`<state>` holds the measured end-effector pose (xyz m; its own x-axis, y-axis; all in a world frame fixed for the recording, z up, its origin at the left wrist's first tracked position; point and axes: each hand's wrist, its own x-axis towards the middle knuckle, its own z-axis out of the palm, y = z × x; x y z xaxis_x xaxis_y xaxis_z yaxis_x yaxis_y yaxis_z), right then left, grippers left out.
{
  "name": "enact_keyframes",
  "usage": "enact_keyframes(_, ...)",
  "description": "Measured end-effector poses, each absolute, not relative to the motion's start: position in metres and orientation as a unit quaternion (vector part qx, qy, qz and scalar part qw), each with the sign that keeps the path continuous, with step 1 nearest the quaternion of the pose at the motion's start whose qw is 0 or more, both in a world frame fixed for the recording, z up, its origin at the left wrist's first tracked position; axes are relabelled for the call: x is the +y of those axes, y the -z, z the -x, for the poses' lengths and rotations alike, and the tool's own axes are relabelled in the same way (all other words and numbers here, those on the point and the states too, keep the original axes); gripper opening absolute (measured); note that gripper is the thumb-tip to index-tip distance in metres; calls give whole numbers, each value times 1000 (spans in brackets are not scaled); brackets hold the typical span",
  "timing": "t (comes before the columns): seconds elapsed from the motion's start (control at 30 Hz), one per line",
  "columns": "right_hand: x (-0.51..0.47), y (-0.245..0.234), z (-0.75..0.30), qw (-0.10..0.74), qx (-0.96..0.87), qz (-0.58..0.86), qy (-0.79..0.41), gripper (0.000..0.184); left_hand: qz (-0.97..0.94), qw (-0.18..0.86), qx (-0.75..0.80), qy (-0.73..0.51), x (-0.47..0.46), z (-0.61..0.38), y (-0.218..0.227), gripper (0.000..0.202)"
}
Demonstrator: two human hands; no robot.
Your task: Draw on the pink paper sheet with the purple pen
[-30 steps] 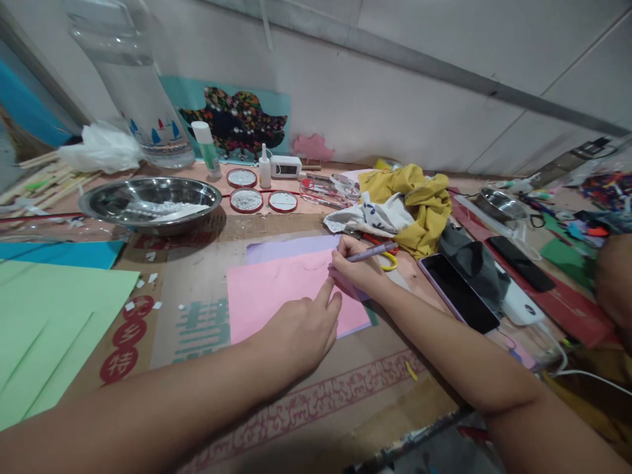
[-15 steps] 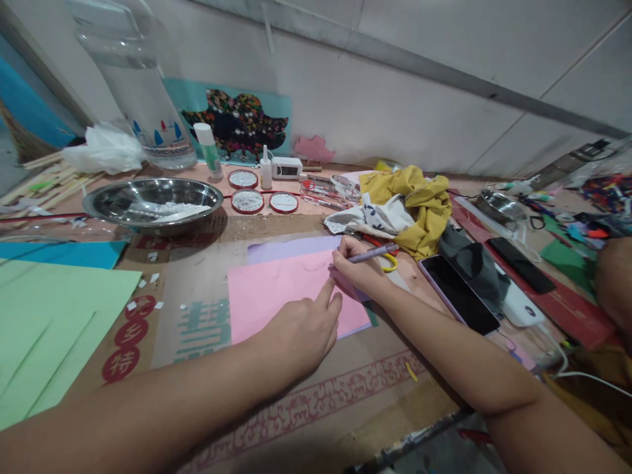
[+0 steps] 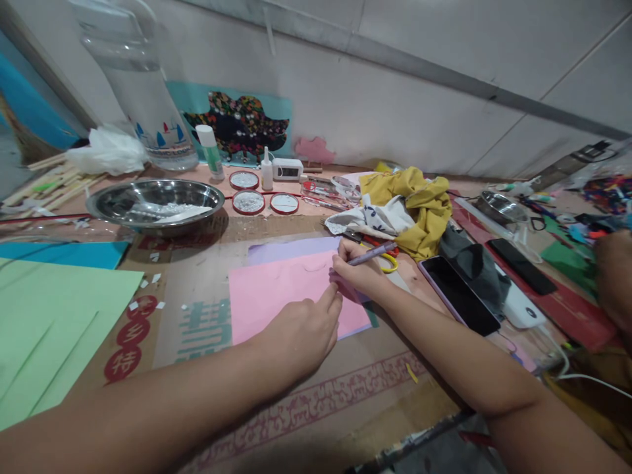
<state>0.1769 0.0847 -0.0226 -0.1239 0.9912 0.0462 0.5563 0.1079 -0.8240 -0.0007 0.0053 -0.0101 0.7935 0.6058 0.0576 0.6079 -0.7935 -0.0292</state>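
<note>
A sheet of pink paper (image 3: 266, 293) lies on cardboard in front of me, over a purple sheet (image 3: 276, 251) whose back edge shows. Faint curved pencil-like lines run across the pink sheet's upper part. My right hand (image 3: 359, 271) is closed around a purple pen (image 3: 374, 253), its lower end at the paper near the right side. My left hand (image 3: 309, 326) rests on the pink sheet's lower right, index finger stretched toward the right hand's fingers. The tip of the pen is hidden by the fingers.
Yellow-handled scissors (image 3: 389, 263) and bundled yellow cloth (image 3: 429, 204) lie beyond my right hand. A phone (image 3: 459, 294) is at right. A steel bowl (image 3: 113, 214), green sheets (image 3: 64, 329) and a water jug (image 3: 148, 105) stand left. Another person's hand (image 3: 615, 276) shows at the right edge.
My hands have hardly moved; the right hand and pen have shifted very slightly. At the right edge, the other person's hand has moved up and come further into view.
</note>
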Motion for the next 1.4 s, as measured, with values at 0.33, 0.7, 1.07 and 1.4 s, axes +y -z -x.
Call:
enact_keyframes(0.33, 83, 17, -174, 322, -696, 553, -327, 24, 945, 15, -327, 13, 4, 0, 6, 47)
enact_keyframes(0.7, 85, 19, -179, 357, -663, 532, -387, 28, 945, 7, -327, 12, 5, 0, 5, 45)
enact_keyframes(1.07, 95, 17, -183, 440, -588, 490, -470, 37, 947, 40, -320, 9, -1, 3, 3, 42)
enact_keyframes(1.4, 94, 8, -189, 444, -660, 505, -336, 31, 923, 44, -381, -44, -33, 46, -22, 35)
